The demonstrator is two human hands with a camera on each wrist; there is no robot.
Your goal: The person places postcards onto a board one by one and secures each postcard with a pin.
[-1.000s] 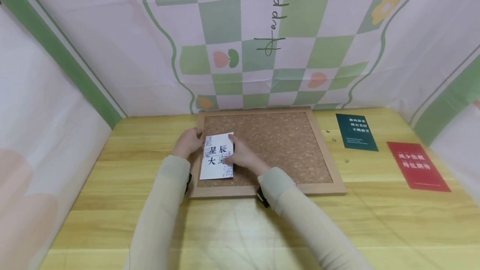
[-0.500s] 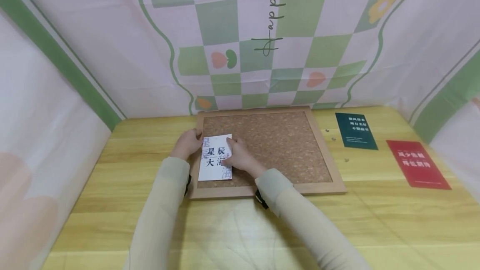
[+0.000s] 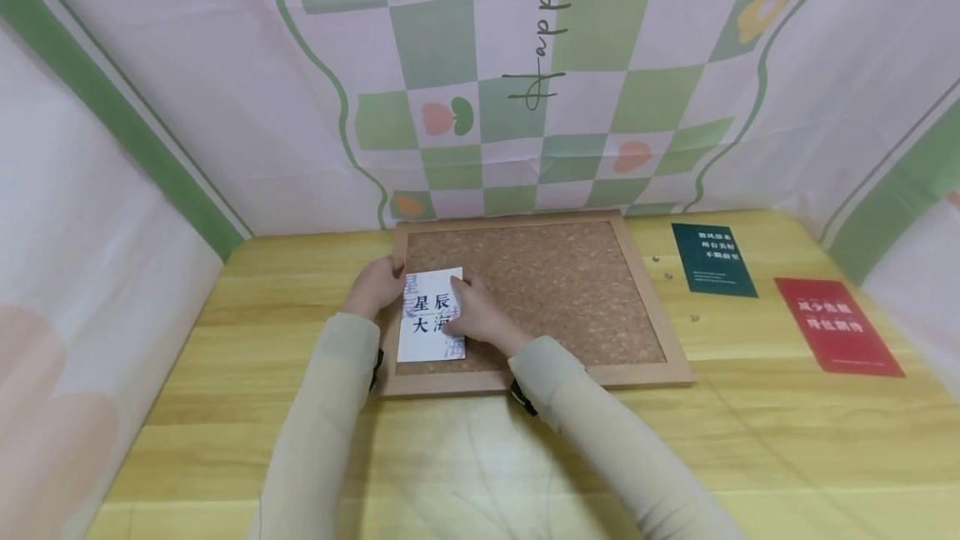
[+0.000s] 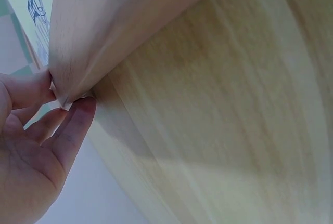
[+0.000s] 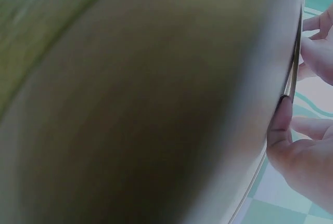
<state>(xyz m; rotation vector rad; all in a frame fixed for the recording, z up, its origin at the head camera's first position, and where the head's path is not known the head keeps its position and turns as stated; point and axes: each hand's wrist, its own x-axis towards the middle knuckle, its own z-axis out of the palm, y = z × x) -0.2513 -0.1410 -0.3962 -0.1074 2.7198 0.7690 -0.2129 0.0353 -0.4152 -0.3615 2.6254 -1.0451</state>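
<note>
A white card (image 3: 431, 340) with dark and purple characters lies over the left part of a wood-framed cork board (image 3: 555, 290). My right hand (image 3: 483, 315) pinches the card's right edge in the head view; in the right wrist view that hand (image 5: 304, 156) has its fingertips at the edge. Along the board's left side, my left hand (image 3: 372, 288) grips the frame, and the left wrist view shows this hand (image 4: 36, 146) with thumb and fingers around the frame's edge (image 4: 93, 31).
A dark green card (image 3: 714, 260) and a red card (image 3: 838, 327) lie on the wooden table (image 3: 450, 465) to the right. Several small pins (image 3: 668, 276) are between the board and the green card. A patterned cloth (image 3: 517, 148) hangs behind the board.
The white card and my right hand have shifted slightly left and down relative to the board since a second ago. My left hand keeps its hold on the frame.
</note>
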